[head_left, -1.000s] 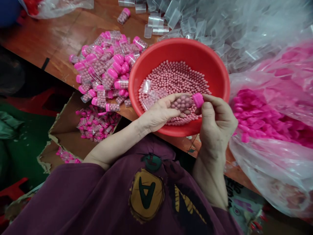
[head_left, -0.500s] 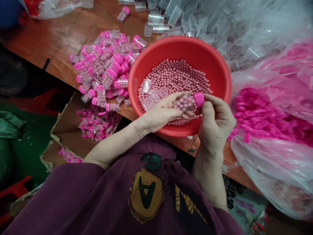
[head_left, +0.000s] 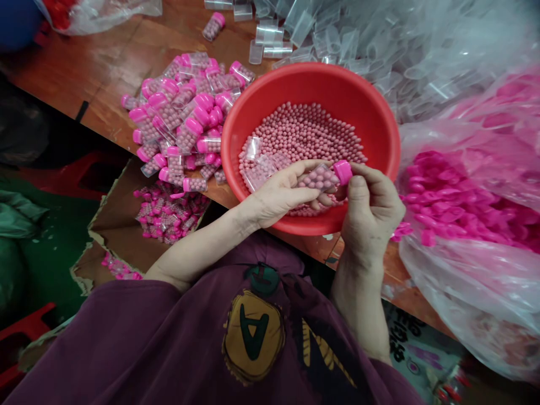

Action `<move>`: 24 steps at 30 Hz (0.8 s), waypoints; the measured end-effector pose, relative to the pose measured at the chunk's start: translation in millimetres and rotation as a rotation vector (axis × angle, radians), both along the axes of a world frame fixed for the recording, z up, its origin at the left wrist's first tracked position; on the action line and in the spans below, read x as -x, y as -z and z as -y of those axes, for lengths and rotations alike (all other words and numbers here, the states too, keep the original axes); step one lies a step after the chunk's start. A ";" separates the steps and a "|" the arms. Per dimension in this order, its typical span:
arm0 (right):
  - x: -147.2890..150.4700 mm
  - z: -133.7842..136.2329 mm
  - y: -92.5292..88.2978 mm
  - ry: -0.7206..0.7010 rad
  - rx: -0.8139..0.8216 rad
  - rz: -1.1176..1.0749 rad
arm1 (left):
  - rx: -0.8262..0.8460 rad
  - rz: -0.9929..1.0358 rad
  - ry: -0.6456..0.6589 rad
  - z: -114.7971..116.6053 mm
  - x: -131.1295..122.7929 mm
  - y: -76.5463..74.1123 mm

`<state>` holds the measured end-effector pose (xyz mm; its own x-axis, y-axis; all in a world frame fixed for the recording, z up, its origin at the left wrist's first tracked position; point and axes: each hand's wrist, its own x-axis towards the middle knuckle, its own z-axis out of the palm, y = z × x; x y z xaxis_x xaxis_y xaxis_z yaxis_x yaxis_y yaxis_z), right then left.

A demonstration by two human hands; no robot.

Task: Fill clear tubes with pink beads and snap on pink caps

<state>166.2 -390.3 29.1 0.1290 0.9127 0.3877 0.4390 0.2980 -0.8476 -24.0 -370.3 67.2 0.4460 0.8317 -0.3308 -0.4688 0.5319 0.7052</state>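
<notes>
Pinching a bright pink cap (head_left: 342, 172) between thumb and fingertips, our right hand (head_left: 371, 216) works just beside our left hand (head_left: 280, 191). The left hand cradles a clear plastic tube (head_left: 318, 179) packed with pink beads, its fingers pressed together and lying along the tube's underside. The cap touches the end of the tube, though we cannot tell how far it is pushed on.

Both hands hover over a red plastic basin (head_left: 310, 70), with the left wrist close to its near rim. Directly under our fingers, loose pink beads (head_left: 301, 132) cover the basin's floor, and a few clear tubes (head_left: 253, 149) lie on them near the left hand.

Past the left hand, outside the basin, capped and filled tubes (head_left: 181, 124) lie heaped on a wooden table (head_left: 84, 95). Closer to our left forearm, more filled tubes (head_left: 171, 216) lie on a torn cardboard sheet (head_left: 113, 236). Beyond the right hand, a clear plastic bag (head_left: 472, 304) holds a mass of loose pink caps (head_left: 442, 202). Farther out, past the basin, empty clear tubes (head_left: 337, 50) lie in a large pile. Below both forearms is our purple sweatshirt (head_left: 126, 337), printed with a yellow letter A.
</notes>
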 end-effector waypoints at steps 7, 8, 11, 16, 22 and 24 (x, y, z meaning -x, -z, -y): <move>5.9 0.0 -2.8 0.068 0.003 -0.116 | 0.082 0.068 0.003 -2.1 -1.3 -6.1; 6.4 -0.1 -3.1 0.071 0.003 -0.122 | 0.087 0.077 -0.005 -2.5 -1.3 -6.5; 6.0 0.0 -2.8 0.066 0.008 -0.105 | 0.108 0.075 -0.020 -3.9 -1.5 -7.6; 5.2 0.4 -2.1 0.073 0.019 -0.094 | 0.131 0.044 -0.015 -4.5 -2.4 -7.9; 6.7 -0.4 -3.1 0.065 -0.002 -0.068 | 0.135 0.050 -0.060 -2.9 -2.7 -11.3; 6.9 -0.3 -2.7 0.069 0.000 -0.063 | 0.143 0.042 -0.063 -2.9 -2.5 -12.0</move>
<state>159.3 -390.0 31.8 0.2154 0.9008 0.3770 0.4046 0.2691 -0.8740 -21.5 -367.4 79.2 0.4107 0.8039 -0.4301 -0.5316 0.5944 0.6034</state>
